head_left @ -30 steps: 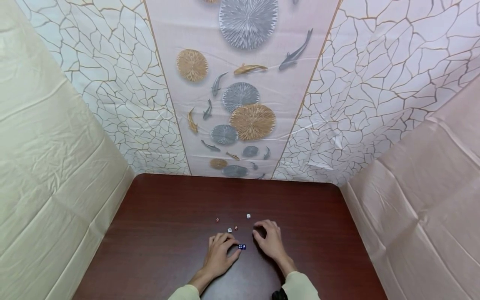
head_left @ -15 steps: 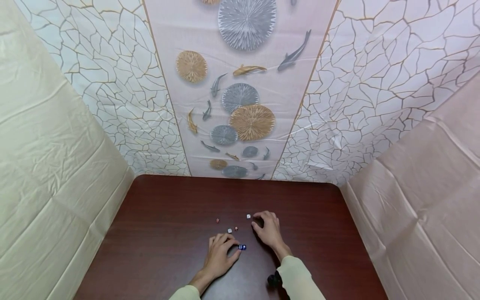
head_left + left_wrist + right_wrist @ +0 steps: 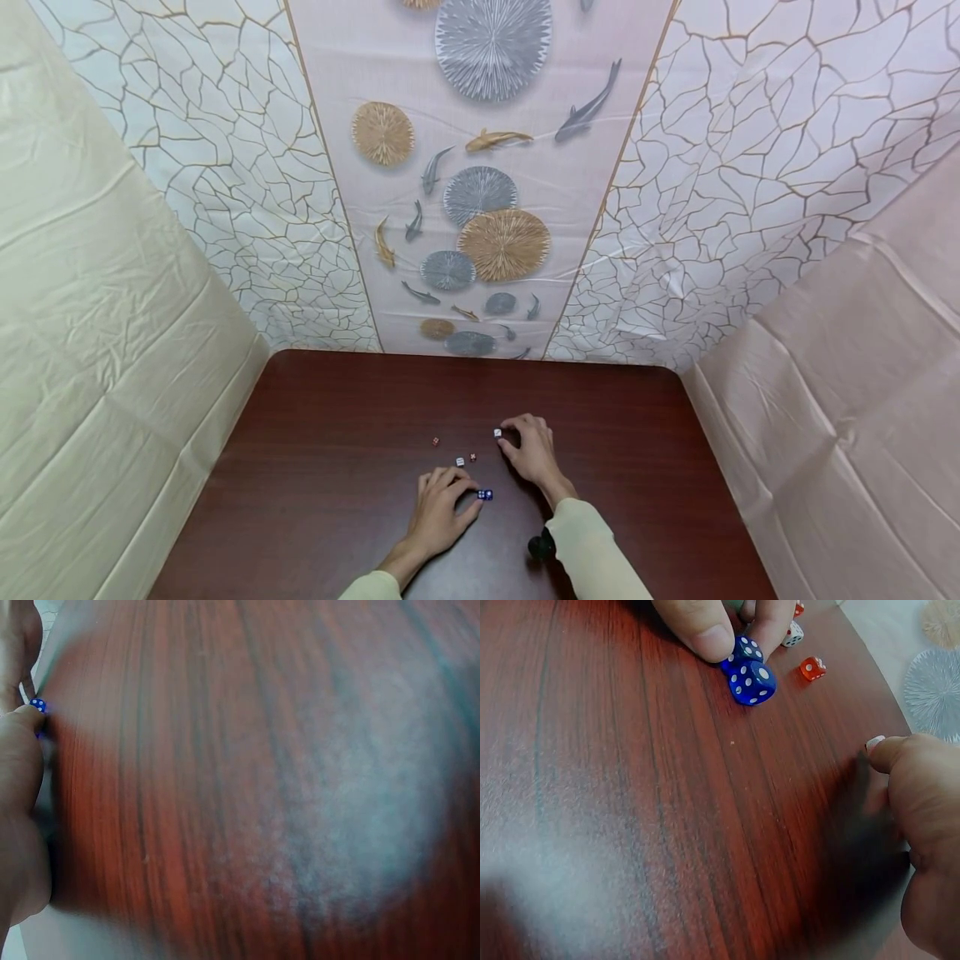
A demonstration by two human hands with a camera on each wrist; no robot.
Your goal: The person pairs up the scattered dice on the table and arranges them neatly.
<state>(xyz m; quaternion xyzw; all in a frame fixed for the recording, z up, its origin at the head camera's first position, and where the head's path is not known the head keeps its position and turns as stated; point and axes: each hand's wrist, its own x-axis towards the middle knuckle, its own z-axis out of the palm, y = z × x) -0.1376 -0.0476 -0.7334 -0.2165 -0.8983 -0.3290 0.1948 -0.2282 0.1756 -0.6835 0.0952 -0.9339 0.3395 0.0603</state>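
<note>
Dice (image 3: pixel 461 462) dot a glossy reddish-brown table (image 3: pixel 315 475) before fish-printed cloth (image 3: pixel 420 325).

Pip marks, right wrist view: on the nearer blue die (image 3: pixel 751 682) I read one large pip on one face, two on another. Farther blue die (image 3: pixel 748 646): four on top. White die (image 3: pixel 793 634): pips too small to count.

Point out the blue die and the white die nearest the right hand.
Blue die (image 3: pixel 753 682): right wrist view, middle of its visible surface.
White die (image 3: pixel 497 433): head view, middle of its visible surface.
</note>
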